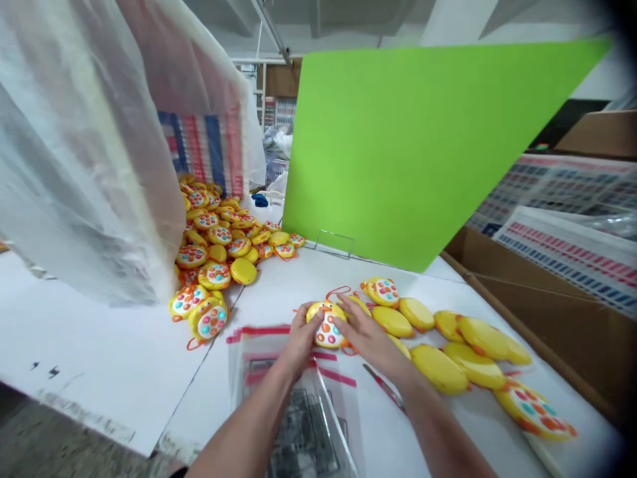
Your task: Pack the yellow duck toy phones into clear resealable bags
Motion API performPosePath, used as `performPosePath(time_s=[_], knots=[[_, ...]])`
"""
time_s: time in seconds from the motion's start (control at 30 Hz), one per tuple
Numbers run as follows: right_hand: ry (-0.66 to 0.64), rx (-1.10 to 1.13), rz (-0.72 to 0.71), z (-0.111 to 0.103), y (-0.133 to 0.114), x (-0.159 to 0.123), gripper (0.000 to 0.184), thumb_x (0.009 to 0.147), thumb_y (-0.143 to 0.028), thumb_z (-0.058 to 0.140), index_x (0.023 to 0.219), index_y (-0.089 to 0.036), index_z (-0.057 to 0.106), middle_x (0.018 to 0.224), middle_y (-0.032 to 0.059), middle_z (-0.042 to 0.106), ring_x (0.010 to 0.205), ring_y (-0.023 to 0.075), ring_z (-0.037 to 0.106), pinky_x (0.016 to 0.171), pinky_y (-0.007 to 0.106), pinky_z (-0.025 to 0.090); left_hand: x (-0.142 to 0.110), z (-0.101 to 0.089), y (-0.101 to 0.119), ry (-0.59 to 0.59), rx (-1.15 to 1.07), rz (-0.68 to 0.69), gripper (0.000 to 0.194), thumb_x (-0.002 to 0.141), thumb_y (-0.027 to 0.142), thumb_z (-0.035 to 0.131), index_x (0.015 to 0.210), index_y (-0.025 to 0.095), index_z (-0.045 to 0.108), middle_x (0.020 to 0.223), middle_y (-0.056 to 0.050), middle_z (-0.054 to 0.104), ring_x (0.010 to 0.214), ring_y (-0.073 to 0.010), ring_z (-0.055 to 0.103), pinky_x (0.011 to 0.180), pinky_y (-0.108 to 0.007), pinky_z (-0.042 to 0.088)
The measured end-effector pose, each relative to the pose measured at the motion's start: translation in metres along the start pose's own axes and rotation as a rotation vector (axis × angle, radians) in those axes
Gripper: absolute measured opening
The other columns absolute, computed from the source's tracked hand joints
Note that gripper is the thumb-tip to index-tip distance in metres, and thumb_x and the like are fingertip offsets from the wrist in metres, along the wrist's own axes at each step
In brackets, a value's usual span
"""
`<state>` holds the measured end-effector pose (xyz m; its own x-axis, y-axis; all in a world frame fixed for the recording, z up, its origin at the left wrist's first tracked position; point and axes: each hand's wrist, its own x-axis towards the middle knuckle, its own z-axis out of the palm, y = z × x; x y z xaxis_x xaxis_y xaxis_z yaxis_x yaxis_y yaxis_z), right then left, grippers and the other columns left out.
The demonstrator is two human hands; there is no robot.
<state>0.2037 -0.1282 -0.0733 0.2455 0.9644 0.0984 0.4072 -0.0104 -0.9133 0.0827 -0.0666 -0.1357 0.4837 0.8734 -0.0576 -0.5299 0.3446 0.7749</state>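
Forearms (pixel 259 415) enter from six o'clock, and both hands meet at a yellow duck (pixel 327 325), dotted face up, above the table (pixel 199 372). The left hand (pixel 301 335) is partly curled, grasping the duck at nine o'clock, thumb across its front. The right hand (pixel 371 335) is half open at three o'clock, fingers extended and thumb touching the duck's edge; whether it also grips cannot be told. Relative to the duck: clear bags (pixel 303 425) with pink strips, six o'clock; a slim red tool (pixel 385 390), between four and five, partly beneath the right forearm; loose ducks (pixel 440 370), mostly plain side up, three to four; a green board (pixel 398 146), one; a heaped pile (pixel 219 236) of ducks at a white sack's (pixel 99 153) mouth, ten.
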Motion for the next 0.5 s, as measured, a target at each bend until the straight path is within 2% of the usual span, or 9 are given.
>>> performPosePath(time_s=[0.1,0.17,0.27,0.33,0.37,0.4,0.43,0.5], knots=[[-0.004,0.051,0.031,0.007,0.024,-0.008,0.060,0.082,-0.047,0.056,0.137,-0.027,0.042,0.140,0.0065,0.049,0.127,0.0228,0.046,0.106,0.043,0.038,-0.003,0.004,-0.002,-0.035,-0.024,0.008,0.053,0.069,0.055,0.071,0.103,0.018,0.055,0.092,-0.005,0.067,0.079,-0.0184,0.065,0.072,-0.030,0.052],[0.071,-0.052,-0.017,0.004,0.028,-0.010,0.058,0.084,-0.046,0.052,0.137,-0.025,0.043,0.138,0.0080,0.050,0.125,0.0252,0.048,0.105,0.046,0.039,-0.005,0.005,-0.004,-0.068,-0.031,-0.013,0.056,0.074,0.061,0.063,0.110,0.020,0.053,0.101,-0.007,0.064,0.084,-0.0191,0.064,0.070,-0.031,0.053],[0.306,-0.370,-0.190,-0.011,0.021,-0.006,0.055,0.087,-0.044,0.043,0.136,-0.019,0.044,0.136,0.0142,0.050,0.127,0.0313,0.044,0.106,0.054,0.033,-0.003,0.002,-0.007,-0.052,-0.018,-0.050,0.062,0.074,0.068,0.056,0.116,0.023,0.049,0.112,-0.009,0.056,0.085,-0.0191,0.064,0.061,-0.029,0.055],[0.527,-0.577,-0.337,-0.017,0.008,0.002,0.056,0.088,-0.042,0.044,0.137,-0.015,0.043,0.138,0.0180,0.047,0.132,0.0355,0.036,0.108,0.058,0.027,0.000,0.000,-0.010,0.010,-0.021,-0.047,0.063,0.071,0.069,0.058,0.114,0.023,0.049,0.110,-0.008,0.054,0.080,-0.0178,0.064,0.056,-0.028,0.055],[0.596,-0.637,-0.405,-0.015,-0.001,0.006,0.058,0.087,-0.042,0.046,0.138,-0.014,0.042,0.139,0.0190,0.044,0.133,0.0368,0.033,0.108,0.059,0.025,0.001,-0.001,-0.012,0.044,-0.031,-0.044,0.061,0.072,0.067,0.059,0.112,0.023,0.050,0.106,-0.007,0.055,0.076,-0.0167,0.064,0.054,-0.028,0.054],[0.610,-0.662,-0.468,-0.009,-0.011,0.010,0.058,0.086,-0.041,0.048,0.137,-0.014,0.042,0.139,0.0194,0.044,0.134,0.0371,0.032,0.108,0.059,0.024,0.003,-0.001,-0.013,0.076,-0.041,-0.045,0.055,0.074,0.063,0.060,0.110,0.022,0.052,0.102,-0.006,0.057,0.072,-0.0157,0.064,0.052,-0.027,0.053],[0.559,-0.653,-0.521,0.001,-0.022,0.013,0.056,0.086,-0.039,0.049,0.137,-0.015,0.043,0.138,0.0190,0.045,0.132,0.0362,0.034,0.108,0.058,0.026,0.004,-0.001,-0.013,0.108,-0.048,-0.049,0.045,0.077,0.055,0.061,0.107,0.021,0.056,0.096,-0.005,0.059,0.069,-0.0154,0.063,0.051,-0.027,0.052],[0.297,-0.563,-0.572,0.035,-0.043,0.019,0.050,0.086,-0.035,0.048,0.134,-0.020,0.046,0.132,0.0156,0.051,0.127,0.0314,0.043,0.107,0.053,0.031,0.005,-0.001,-0.014,0.184,-0.052,-0.063,0.028,0.082,0.040,0.056,0.098,0.018,0.064,0.087,-0.005,0.062,0.070,-0.0159,0.063,0.050,-0.023,0.049]])
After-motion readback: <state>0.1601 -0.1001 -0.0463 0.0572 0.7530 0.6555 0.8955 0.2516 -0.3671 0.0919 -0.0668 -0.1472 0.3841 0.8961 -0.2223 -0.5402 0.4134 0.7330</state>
